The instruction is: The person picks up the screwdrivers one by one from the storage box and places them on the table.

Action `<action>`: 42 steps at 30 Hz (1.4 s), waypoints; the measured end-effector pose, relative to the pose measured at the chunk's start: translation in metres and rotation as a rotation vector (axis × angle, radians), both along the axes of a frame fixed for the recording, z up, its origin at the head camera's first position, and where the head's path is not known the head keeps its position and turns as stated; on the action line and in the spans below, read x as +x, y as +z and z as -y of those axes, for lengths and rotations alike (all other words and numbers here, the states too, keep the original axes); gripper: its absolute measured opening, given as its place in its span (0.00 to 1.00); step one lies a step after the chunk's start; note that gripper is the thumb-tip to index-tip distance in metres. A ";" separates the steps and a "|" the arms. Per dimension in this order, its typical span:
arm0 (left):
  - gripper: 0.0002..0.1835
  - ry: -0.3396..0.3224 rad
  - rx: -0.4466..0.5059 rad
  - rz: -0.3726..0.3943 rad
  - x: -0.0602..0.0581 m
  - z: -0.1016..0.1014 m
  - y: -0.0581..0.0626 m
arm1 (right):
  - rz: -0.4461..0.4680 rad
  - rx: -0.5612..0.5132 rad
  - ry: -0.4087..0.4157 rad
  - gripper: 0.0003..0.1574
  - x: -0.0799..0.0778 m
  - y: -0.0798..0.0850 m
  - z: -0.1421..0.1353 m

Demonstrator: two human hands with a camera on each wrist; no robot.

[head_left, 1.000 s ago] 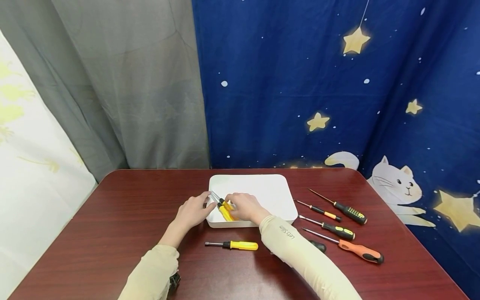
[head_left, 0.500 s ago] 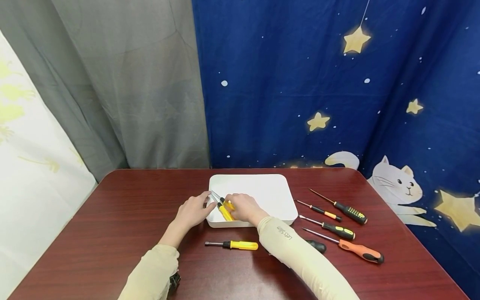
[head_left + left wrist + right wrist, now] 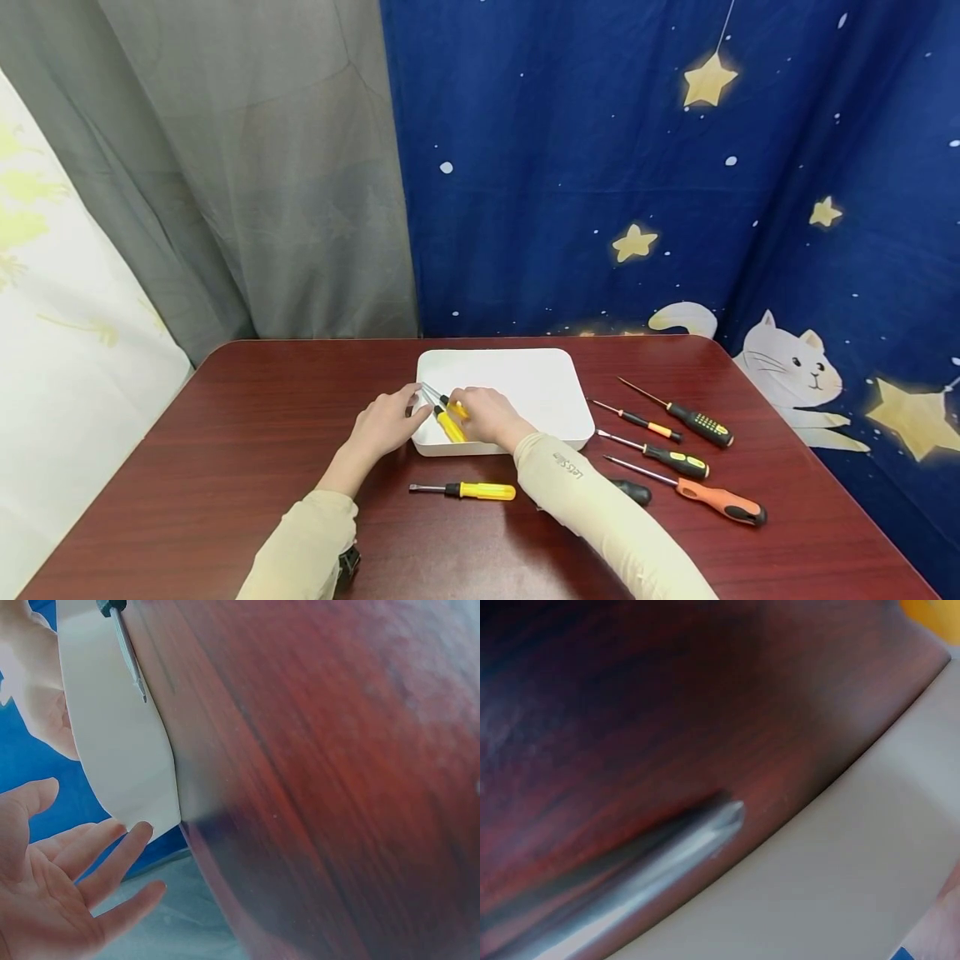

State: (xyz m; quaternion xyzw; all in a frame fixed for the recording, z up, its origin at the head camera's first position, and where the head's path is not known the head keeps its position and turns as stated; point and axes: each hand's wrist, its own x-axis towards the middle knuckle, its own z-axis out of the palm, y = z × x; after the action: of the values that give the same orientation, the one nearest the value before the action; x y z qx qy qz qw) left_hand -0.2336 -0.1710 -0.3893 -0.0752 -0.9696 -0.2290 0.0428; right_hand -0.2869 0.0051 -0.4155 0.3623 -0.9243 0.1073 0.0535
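A white tray [image 3: 532, 396] stands at the table's middle, with two yellow-handled screwdrivers lying side by side at its left. The nearer screwdriver [image 3: 450, 427] has a black collar; much of the farther screwdriver [image 3: 458, 409] is hidden by my right hand [image 3: 489, 414]. That hand reaches inside and holds the farther one's yellow handle, its fingertips mostly covered. My left hand [image 3: 384, 423] is at the tray's left wall, thumb apart from the fingers. In the left wrist view, the left hand [image 3: 67, 885] has spread, extended fingers, with fingertips at the tray wall [image 3: 120, 750].
Another yellow screwdriver [image 3: 463, 491] lies before the tray. To the right are an orange screwdriver [image 3: 720, 500] and several dark-handled ones, including a black-and-yellow screwdriver [image 3: 678, 461]. A dark handle [image 3: 633, 492] shows beside my right sleeve. A metal shaft [image 3: 652, 877] lies near the tray.
My right forearm has shifted slightly left, and the right hand has settled a little lower over the handle. The left hand and the tray hold still.
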 end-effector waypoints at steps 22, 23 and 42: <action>0.27 0.006 -0.010 0.009 -0.001 -0.002 0.002 | -0.014 0.026 -0.011 0.21 -0.003 0.006 -0.015; 0.27 0.006 -0.011 0.009 -0.001 -0.002 0.002 | -0.016 0.023 -0.011 0.21 -0.003 0.007 -0.016; 0.27 0.000 -0.021 0.017 -0.001 0.000 0.001 | -0.040 -0.001 0.012 0.21 0.009 0.030 -0.038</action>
State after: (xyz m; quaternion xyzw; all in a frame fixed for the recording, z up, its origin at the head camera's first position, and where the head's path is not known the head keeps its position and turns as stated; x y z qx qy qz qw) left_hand -0.2349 -0.1713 -0.3887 -0.0738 -0.9722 -0.2197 0.0337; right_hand -0.2777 0.0429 -0.3852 0.3699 -0.9208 0.1006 0.0713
